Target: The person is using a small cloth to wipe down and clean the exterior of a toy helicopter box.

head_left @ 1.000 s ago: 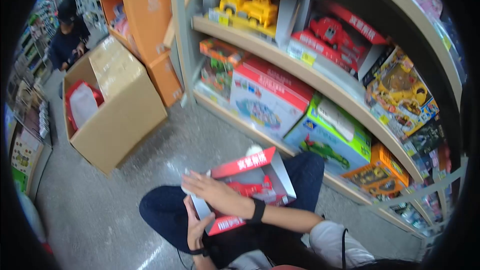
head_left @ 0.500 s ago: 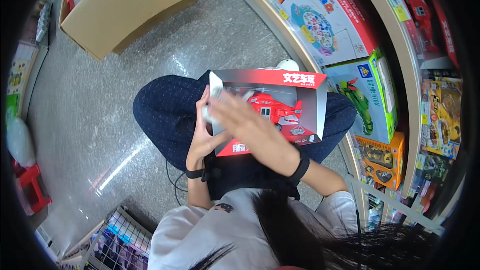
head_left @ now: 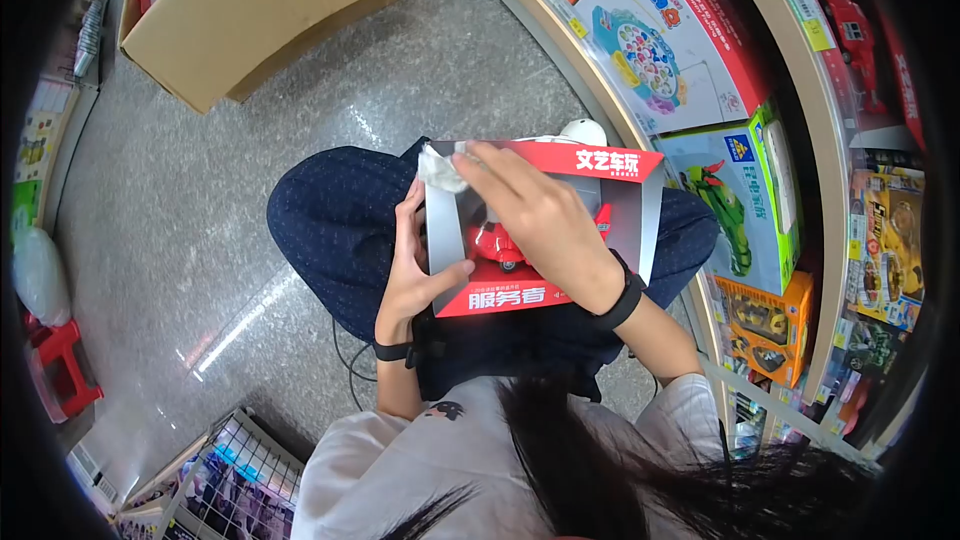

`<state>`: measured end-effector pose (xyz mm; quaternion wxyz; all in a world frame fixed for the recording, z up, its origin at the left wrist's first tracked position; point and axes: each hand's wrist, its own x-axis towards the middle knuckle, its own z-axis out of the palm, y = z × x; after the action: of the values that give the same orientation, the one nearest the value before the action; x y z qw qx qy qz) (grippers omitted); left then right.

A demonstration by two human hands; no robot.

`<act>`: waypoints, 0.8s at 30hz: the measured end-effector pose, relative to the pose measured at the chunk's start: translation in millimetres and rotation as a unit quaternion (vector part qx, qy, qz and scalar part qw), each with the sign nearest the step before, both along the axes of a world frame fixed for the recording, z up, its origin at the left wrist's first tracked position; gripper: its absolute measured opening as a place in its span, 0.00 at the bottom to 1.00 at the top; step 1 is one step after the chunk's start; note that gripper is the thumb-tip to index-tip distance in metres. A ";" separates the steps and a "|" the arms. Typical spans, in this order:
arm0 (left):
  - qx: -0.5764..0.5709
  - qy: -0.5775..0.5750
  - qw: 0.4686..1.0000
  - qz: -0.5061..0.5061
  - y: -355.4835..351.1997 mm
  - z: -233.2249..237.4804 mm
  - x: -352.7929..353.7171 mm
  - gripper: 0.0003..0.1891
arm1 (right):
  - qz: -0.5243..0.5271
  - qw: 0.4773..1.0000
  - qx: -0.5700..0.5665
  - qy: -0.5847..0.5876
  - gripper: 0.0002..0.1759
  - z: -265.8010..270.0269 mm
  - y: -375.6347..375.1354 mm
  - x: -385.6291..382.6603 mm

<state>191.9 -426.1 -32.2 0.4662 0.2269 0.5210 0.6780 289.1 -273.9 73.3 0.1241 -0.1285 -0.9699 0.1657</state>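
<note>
A red and grey toy box [head_left: 622, 164] with an open-looking window front rests across my lap. Inside it sits a red toy helicopter [head_left: 488, 244], partly covered by my right arm and hand. My left hand [head_left: 408, 268] grips the box's left side, thumb on the front and fingers along the edge. Under the fingertips of my right hand [head_left: 548, 218] is a crumpled white cloth or tissue [head_left: 440, 172], pressed at the box's upper left corner. The right palm hangs over the window and hides much of it.
Shelves on the right hold a fishing-game box [head_left: 650, 50], a green toy box [head_left: 735, 200] and an orange toy box [head_left: 765, 325]. A large cardboard box [head_left: 250, 15] stands ahead on the left. A red stool [head_left: 65, 370] and a wire basket [head_left: 235, 470] are at left.
My right hand, blurred before, has shifted up and right with the white cloth to the box's upper left corner. The left hand keeps its hold.
</note>
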 end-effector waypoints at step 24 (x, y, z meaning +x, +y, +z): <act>-0.025 0.002 1.000 -0.003 -2.2 5.2 1.8 0.54 | -0.148 0.988 -0.022 -0.041 0.25 -7.6 15.4 26.0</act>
<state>193.7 -428.3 -27.0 0.4726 0.2180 0.5378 0.6632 315.1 -258.5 65.7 0.1042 -0.2799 -0.9406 0.1618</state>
